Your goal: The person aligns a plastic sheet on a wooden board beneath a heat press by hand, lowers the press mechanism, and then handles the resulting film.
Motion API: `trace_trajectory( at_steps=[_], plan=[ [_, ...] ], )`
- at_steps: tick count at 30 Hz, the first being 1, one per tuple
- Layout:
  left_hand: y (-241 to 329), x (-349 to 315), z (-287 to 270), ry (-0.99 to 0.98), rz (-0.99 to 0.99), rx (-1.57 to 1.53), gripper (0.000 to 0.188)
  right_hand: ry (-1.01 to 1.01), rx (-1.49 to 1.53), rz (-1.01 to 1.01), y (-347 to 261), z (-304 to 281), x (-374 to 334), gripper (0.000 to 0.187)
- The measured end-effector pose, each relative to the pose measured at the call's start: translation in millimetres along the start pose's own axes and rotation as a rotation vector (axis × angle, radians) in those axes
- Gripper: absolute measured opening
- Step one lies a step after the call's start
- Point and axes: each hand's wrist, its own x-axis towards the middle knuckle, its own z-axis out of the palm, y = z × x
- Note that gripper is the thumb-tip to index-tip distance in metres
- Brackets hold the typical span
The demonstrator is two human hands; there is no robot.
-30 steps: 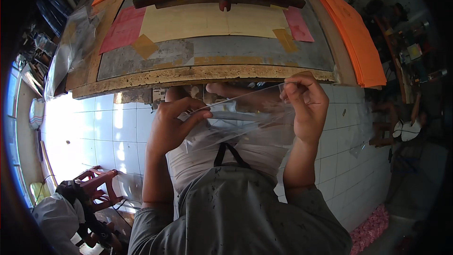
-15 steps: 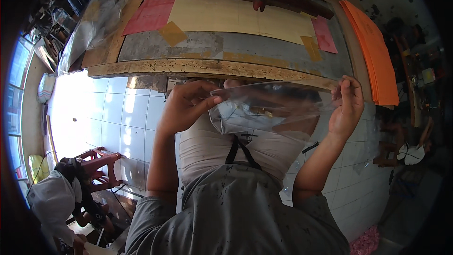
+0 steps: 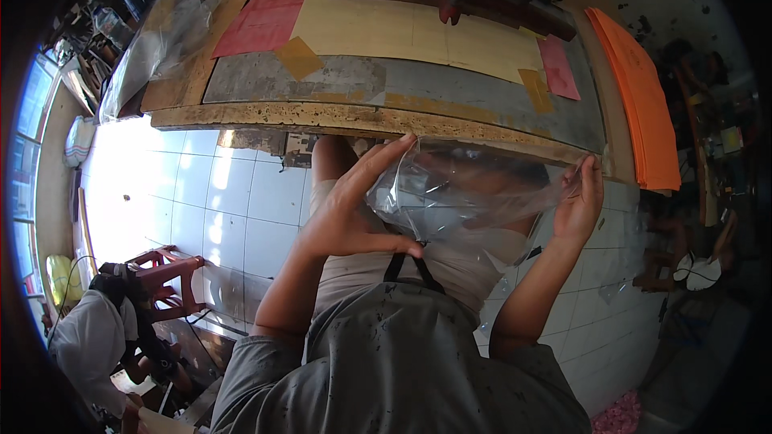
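Note:
A clear plastic sheet (image 3: 474, 193), creased and see-through, stretches between my hands above my lap, in front of the bench edge. My right hand (image 3: 579, 201) pinches its right end between thumb and fingers. At the left end, my left hand (image 3: 358, 209) is spread wide, its fingertips at the upper edge of the plastic and its thumb low near my waist. The plastic's left end bulges between that thumb and the fingers. Whether the left palm touches it I cannot tell.
The wooden bench edge (image 3: 322, 117) runs just beyond my hands. On the bench lie a yellow sheet (image 3: 386, 28), pink pieces and a dark red bar (image 3: 498, 12) of a machine. Folded orange material (image 3: 639, 104) lies at right, more clear plastic (image 3: 153, 48) at left. A red stool (image 3: 173, 281) stands left.
My left hand has let go of its pinch, moved right and spread its fingers at the plastic's left end. My right hand has come slightly down and left, still pinching.

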Motion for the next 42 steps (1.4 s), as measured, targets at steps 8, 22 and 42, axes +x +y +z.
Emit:
trace_trajectory(
  at_steps=[8,22,42],
  plan=[
    [-1.6,5.0,12.3,0.055,-0.016,0.023,0.1,0.046,-0.682,-0.396,-4.2,32.2,-40.5,0.053],
    [35.0,14.1,10.4,-0.088,-0.067,0.027,0.083,-0.819,-0.77,-0.77,-35.8,86.2,-75.8,0.033],
    [42.8,32.3,-9.6,-0.16,0.043,-0.017,0.048,-0.805,-0.604,-0.599,-32.8,95.5,-74.2,0.022]
  ],
)
